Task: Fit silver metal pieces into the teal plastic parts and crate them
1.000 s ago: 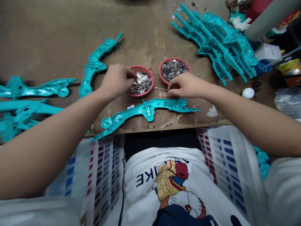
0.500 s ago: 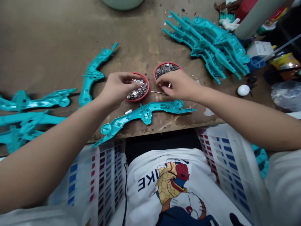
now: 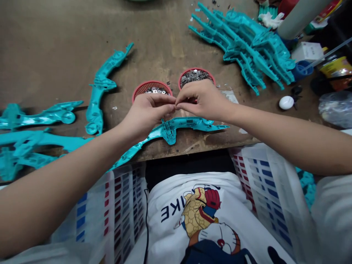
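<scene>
Fingertips (image 3: 171, 100) of the left hand (image 3: 150, 111) and right hand (image 3: 205, 99) met, narrowly pinched; I couldn't tell on what. Toward the table's front edge (image 3: 189, 152) from them lay the teal part (image 3: 169, 132), lengthwise along it, the left hand seemingly nearer.

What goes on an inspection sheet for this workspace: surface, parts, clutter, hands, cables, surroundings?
Surface: brown table, stained, with scattered specks.
Job's things: teal part near the front edge; left red basket and right red basket, both holding small metal pieces.
More parts: teal stack at upper right, loose teal parts at left.
Clutter: white round object, blue container, white box and clear plastic bag at right.
Hands: left hand and right hand meet at the fingertips; anything pinched there cannot be made out.
Cables: thin black cord-like line beside the shirt; nothing else seen.
Surroundings: white crates below the table edge, grey pole at upper right.
</scene>
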`<state>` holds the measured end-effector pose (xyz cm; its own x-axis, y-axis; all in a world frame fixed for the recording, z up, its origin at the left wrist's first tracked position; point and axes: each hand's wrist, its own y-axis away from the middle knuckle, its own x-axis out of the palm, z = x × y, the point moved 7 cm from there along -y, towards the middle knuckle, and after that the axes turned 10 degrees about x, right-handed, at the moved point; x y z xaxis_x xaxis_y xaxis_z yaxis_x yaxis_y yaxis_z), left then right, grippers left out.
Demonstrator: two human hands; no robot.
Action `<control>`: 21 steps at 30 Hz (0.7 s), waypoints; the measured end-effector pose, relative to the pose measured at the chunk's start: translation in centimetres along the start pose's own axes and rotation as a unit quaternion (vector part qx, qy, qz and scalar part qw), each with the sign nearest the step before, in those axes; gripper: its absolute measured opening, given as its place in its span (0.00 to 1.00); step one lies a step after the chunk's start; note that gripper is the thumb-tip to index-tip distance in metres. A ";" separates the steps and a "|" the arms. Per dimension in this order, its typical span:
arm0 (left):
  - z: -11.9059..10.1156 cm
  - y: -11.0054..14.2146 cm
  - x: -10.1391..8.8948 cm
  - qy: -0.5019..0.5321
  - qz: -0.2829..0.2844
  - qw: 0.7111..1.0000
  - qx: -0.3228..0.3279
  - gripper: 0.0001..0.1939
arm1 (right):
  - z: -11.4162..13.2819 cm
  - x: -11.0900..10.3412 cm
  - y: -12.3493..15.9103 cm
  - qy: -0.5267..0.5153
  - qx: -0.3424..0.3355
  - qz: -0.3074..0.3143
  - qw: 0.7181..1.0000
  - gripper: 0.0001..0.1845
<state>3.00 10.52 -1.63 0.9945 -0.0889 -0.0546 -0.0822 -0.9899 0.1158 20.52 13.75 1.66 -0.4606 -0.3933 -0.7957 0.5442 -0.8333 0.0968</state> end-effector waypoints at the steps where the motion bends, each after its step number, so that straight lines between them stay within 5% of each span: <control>1: -0.1 0.1 0.1 -0.009 0.005 1.000 0.005 0.16 | -0.2 0.0 -0.2 -0.020 0.005 -0.006 1.000 0.13; 10: -0.5 0.5 0.4 -0.045 0.007 0.998 0.031 0.17 | -1.2 0.5 -0.2 -0.092 0.037 -0.011 0.995 0.14; 16: -1.6 0.5 0.6 -0.118 0.045 0.991 0.047 0.18 | 0.0 0.4 0.1 0.013 0.005 0.009 1.000 0.07; 21: -3.0 0.3 0.0 -0.287 0.111 0.949 0.070 0.18 | 1.9 -0.6 0.3 0.148 -0.051 0.057 0.986 0.09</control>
<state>3.20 10.55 1.40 0.7567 -0.3026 -0.5795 -0.3325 -0.9414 0.0573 19.64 12.96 3.31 -0.1753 -0.3391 -0.9243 0.6547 -0.7413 0.1478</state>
